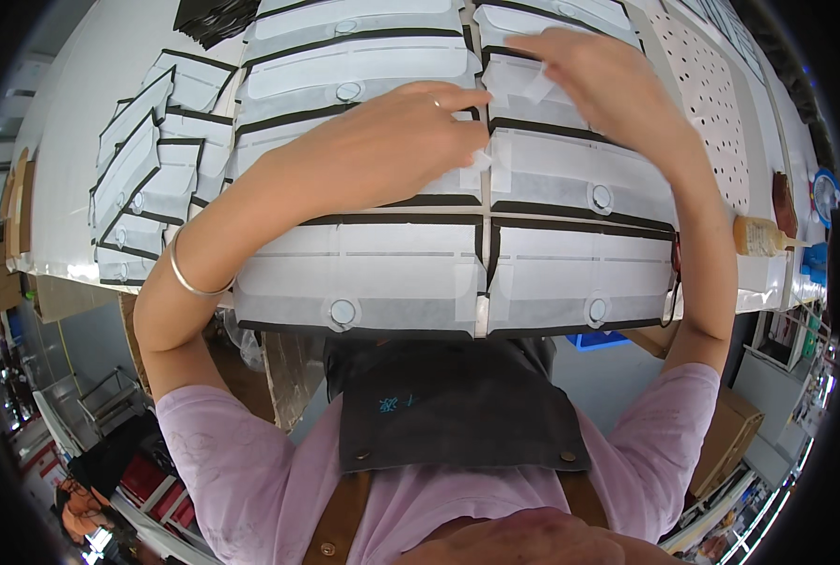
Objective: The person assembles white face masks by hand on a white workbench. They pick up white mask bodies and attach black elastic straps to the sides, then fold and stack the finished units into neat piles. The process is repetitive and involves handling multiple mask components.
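Two columns of white paper-backed panels with black edges, such as the near-left panel (382, 273) and the near-right panel (580, 273), cover the table; many carry a round disc near the lower edge. Over the gap between the columns is my left hand (410, 141), its index finger stretched to the right. A small white strip (481, 162) shows at its lower fingertips. My right hand (608, 85), smeared by motion, hovers over the upper part of the right column. A translucent whitish strip (538, 87) lies below its fingers; whether they touch it is unclear.
Overlapping smaller-looking panels (147, 179) are heaped at the left. Dark sheets (215, 21) lie at the far left, and a perforated white board (707, 104) runs along the right. A nozzle bottle of yellowish liquid (759, 236) and a blue round object (824, 196) are at the right edge.
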Motion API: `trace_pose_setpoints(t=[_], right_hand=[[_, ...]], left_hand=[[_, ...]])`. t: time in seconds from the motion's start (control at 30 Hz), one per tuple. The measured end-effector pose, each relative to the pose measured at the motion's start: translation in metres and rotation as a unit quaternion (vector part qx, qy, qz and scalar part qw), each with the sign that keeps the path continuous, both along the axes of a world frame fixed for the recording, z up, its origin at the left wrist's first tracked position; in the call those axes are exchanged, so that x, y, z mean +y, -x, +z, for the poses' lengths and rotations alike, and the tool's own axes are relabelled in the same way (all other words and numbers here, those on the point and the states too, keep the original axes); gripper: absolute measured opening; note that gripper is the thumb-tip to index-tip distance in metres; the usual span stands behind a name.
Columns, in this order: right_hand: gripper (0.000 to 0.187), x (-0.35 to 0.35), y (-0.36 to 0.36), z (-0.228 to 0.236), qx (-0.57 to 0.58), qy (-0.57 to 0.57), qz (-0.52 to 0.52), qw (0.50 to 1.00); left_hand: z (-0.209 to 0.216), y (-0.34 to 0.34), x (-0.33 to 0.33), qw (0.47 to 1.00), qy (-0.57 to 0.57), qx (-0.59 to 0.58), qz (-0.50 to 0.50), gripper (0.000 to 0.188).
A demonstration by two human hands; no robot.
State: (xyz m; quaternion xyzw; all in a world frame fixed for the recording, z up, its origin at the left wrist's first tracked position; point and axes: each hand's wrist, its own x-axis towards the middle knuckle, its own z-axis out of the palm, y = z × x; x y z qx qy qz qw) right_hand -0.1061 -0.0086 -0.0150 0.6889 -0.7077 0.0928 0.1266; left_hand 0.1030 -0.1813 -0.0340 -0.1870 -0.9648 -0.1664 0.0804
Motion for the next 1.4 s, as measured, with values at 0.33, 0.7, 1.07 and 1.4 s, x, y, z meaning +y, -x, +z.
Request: trace_pose_setpoints(t=[0.33,0.7,1.07,1.4], right_hand=[[0.050,-0.054,-0.001,0.021,-0.490,-0.177,0.047,0.852],[0.042,-0.076,0.007,0.004,-0.434,-0.176,0.049,0.882],[0.042,-0.076,0.008,0.002,-0.421,-0.171,0.036,0.890],[0.036,-0.072,0.001,0.002,-0.345,-0.120,0.016,0.931]], left_hand=[[0.013,-0.030,-0.027,0.991,-0.028,-0.072,0.107,0.016],[0.004,-0.016,-0.016,0.994,-0.047,-0.079,0.061,0.019],[0.000,-0.002,-0.016,0.995,-0.047,-0.086,0.024,0.024],[-0.003,0.000,-0.015,0.995,-0.045,-0.088,0.031,0.020]])
